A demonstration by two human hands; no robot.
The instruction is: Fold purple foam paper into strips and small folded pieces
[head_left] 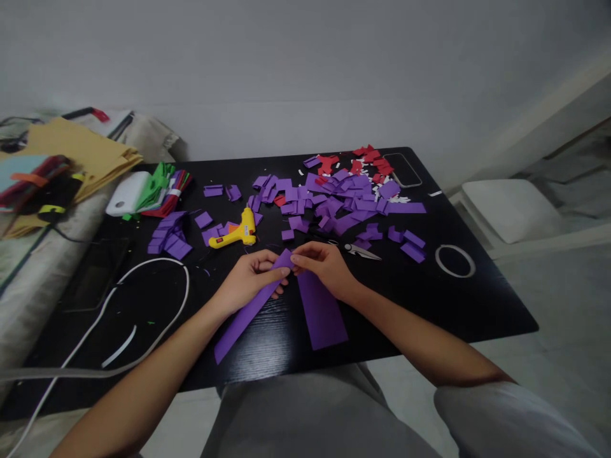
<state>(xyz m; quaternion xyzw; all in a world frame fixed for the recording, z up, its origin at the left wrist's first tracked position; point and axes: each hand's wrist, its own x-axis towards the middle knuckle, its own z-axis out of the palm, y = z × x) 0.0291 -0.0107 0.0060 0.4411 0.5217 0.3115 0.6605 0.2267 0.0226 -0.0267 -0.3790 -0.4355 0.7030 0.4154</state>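
A long purple paper strip (251, 310) slants from the table's front toward the middle, its far end held up between both hands. My left hand (255, 277) is closed on it, thumb on top and fingers beneath. At the strip's tip, my right hand (322, 264) pinches the end between thumb and fingers. A second, wider purple strip (322, 315) lies on the table under my right hand. Just beyond the hands are scissors (363, 252), their blades pointing right, and a yellow glue gun (238, 232) lying on its side.
Folded purple pieces (348, 194) and red scraps (377, 162) are heaped at the back of the black table (391, 299). A white cable (186, 286) loops at left. A tape ring (455, 261) lies right. Colored paper bundles (165, 187) stand back left.
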